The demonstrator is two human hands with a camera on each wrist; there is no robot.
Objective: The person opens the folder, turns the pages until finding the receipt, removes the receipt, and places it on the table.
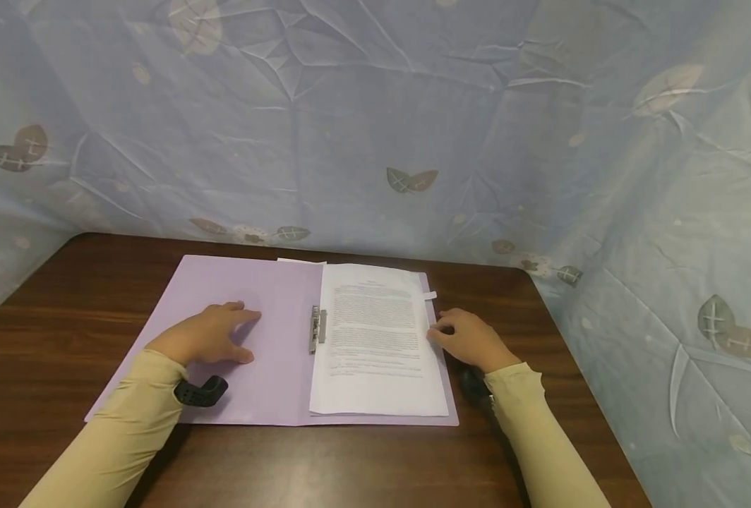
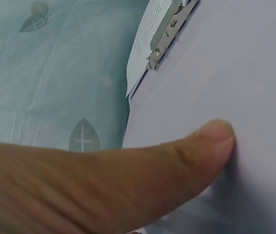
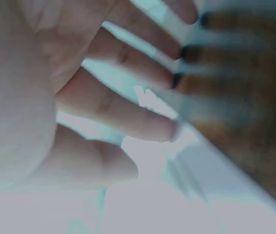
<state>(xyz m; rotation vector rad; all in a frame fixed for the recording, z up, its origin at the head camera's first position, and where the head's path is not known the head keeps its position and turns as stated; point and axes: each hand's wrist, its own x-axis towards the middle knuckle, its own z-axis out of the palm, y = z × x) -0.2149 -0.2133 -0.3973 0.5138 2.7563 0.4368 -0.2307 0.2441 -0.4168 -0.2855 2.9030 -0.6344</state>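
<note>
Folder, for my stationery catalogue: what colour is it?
The folder is pale purple, clearest in the head view.

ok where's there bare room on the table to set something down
Bare table shows left of the purple folder, on its near side between the sleeves, and between the right hand and the fabric. Crowded: the folder's right edge, with papers and that hand.

Free: table (image 1: 325,466) nearside of folder (image 1: 280,395) | Obstacles: metal clip (image 1: 315,330), curtain (image 1: 344,127) behind
</note>
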